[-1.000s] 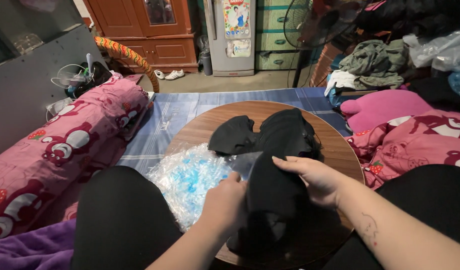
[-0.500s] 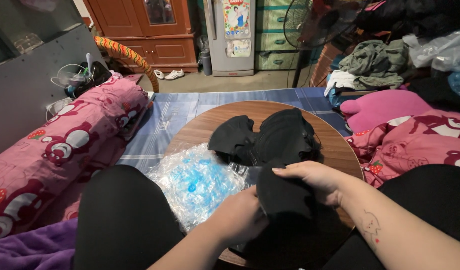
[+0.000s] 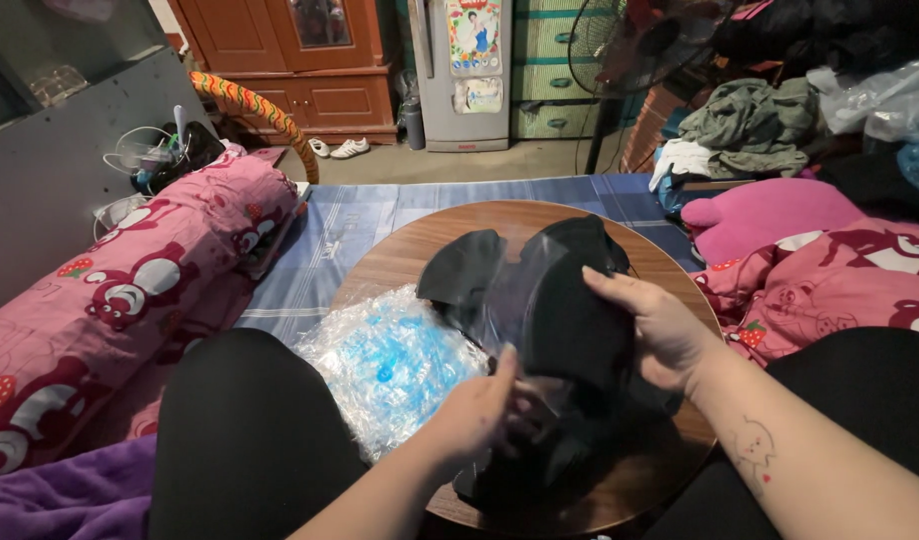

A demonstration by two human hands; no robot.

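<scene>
Just black folded cloth (image 3: 570,310) in clear film, both hands (image 3: 480,415) gripping it.

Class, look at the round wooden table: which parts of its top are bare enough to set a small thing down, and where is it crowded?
The round table is bare along its far rim, beyond the black cloth, and on its far-left edge by the blue striped mat. The near-left is filled by crinkled plastic bags. The middle and near side are crowded: left hand and right hand hold the cloth there.
</scene>
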